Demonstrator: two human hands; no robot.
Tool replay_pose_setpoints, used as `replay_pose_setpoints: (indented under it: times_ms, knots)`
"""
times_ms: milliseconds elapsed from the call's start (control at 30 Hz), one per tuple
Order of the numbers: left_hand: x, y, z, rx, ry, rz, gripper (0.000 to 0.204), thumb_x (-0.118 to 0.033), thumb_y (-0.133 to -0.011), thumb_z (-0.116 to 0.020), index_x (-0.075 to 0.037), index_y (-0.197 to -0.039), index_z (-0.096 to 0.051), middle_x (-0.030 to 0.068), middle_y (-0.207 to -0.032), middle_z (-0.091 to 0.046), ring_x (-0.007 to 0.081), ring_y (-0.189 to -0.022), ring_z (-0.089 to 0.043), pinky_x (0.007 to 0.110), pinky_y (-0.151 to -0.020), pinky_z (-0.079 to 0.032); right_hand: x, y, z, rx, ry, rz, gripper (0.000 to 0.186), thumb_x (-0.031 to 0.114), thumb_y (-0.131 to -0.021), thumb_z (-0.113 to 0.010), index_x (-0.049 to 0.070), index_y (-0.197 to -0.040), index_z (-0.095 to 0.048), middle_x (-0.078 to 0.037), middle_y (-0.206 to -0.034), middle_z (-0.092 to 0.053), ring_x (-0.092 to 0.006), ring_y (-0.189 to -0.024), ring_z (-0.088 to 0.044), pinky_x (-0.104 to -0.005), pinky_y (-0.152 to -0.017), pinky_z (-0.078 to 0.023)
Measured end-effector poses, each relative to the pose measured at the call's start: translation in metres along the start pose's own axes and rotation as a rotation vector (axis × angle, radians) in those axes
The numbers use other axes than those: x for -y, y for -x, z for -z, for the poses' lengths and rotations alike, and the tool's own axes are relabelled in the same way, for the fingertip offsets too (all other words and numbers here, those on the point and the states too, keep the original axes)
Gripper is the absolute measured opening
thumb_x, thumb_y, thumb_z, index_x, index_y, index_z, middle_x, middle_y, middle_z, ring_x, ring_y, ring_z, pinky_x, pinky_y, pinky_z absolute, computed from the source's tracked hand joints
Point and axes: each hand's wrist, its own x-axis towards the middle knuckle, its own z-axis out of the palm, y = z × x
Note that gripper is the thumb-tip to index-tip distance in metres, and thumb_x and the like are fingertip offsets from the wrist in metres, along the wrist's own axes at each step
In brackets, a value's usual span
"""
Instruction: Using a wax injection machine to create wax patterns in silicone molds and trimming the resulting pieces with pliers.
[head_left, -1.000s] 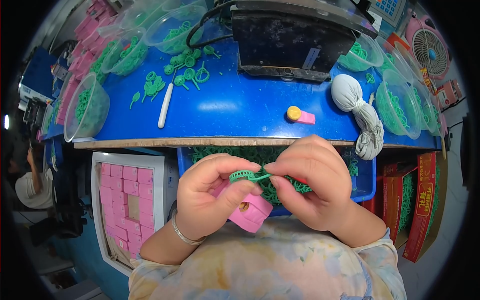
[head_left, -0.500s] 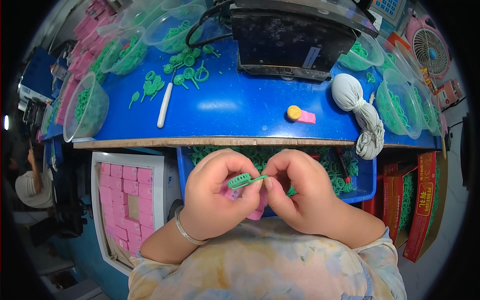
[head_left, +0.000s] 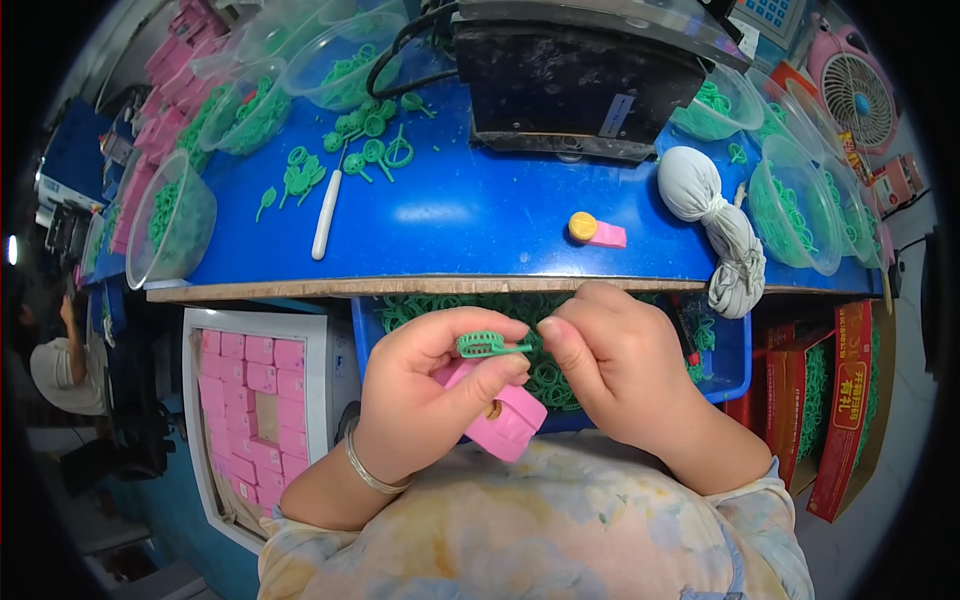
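Note:
My left hand (head_left: pixel 425 400) is closed on a green perforated plastic piece (head_left: pixel 478 344) with a thin stem pointing right, and on a pink plastic block (head_left: pixel 510 430) with a small brass-coloured part, below the green piece. Just right of the stem, my right hand (head_left: pixel 628 375) has its fingers curled and thumb bent inward, apart from the stem; anything inside is hidden. Beneath both hands lies a blue bin (head_left: pixel 743 355) full of green plastic pieces.
The blue tabletop (head_left: pixel 430 230) holds bowls (head_left: pixel 140 255) of green parts, loose parts, a white-handled tool (head_left: pixel 327 215), pink-yellow piece (head_left: pixel 600 230), grey cloth bundle (head_left: pixel 685 185) and black machine (head_left: pixel 560 95). A pink-block crate (head_left: pixel 195 430) and red boxes (head_left: pixel 840 420) flank me. Another person (head_left: pixel 65 375) works far left.
My right fingers have left the green stem and risen slightly, curling up. The green piece stays in my left hand, and the pink block shows more than half a second ago.

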Motion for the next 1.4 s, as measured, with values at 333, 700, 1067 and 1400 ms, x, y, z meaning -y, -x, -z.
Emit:
replay_pose_setpoints:
  times_ms: [333, 700, 1067, 1400]
  knots:
    - [0.003, -0.004, 0.0, 0.063, 0.034, 0.057, 0.026, -0.006, -0.09, -0.054, 0.004, -0.114, -0.054, 0.011, -0.089, -0.065, 0.0137, -0.082, -0.063, 0.025, -0.07, -0.052, 0.003, 0.001, -0.005, 0.016, -0.606, -0.185, 0.013, 0.014, -0.087, -0.055, 0.002, -0.083, -0.052, -0.011, -0.074, -0.053, -0.0229, -0.062, -0.052, -0.0324, -0.055, -0.041]
    - [0.004, -0.007, 0.002, 0.032, 0.384, 0.121, 0.03, -0.016, -0.094, -0.051, 0.007, -0.113, -0.055, 0.0053, -0.069, -0.056, 0.0156, -0.068, -0.059, 0.028, -0.064, -0.049, 0.007, 0.003, -0.01, 0.064, -0.866, -0.259, 0.007, 0.008, -0.085, -0.059, 0.002, -0.085, -0.056, 0.0, -0.073, -0.051, -0.0054, -0.06, -0.044, -0.0228, -0.051, -0.036]
    - [0.014, -0.017, 0.006, -0.193, 1.014, 0.581, 0.059, -0.049, -0.092, -0.034, 0.003, -0.099, -0.062, 0.0124, -0.073, -0.06, 0.0309, -0.072, -0.061, 0.04, -0.067, -0.051, -0.008, -0.001, 0.044, -0.433, -0.095, 0.311, 0.006, -0.002, -0.077, -0.06, 0.0, -0.081, -0.055, -0.008, -0.065, -0.05, -0.0204, -0.054, -0.048, -0.0317, -0.049, -0.038]
    - [0.028, -0.003, 0.011, 0.456, 0.381, 0.595, 0.054, -0.01, -0.08, -0.065, 0.006, -0.126, -0.041, 0.0178, -0.116, -0.052, 0.0265, -0.095, -0.06, 0.033, -0.079, -0.053, -0.105, -0.001, 0.233, -0.855, 0.639, -0.363, 0.025, 0.02, -0.088, -0.052, -0.004, -0.087, -0.057, -0.011, -0.078, -0.061, -0.0226, -0.068, -0.056, -0.0329, -0.064, -0.044]
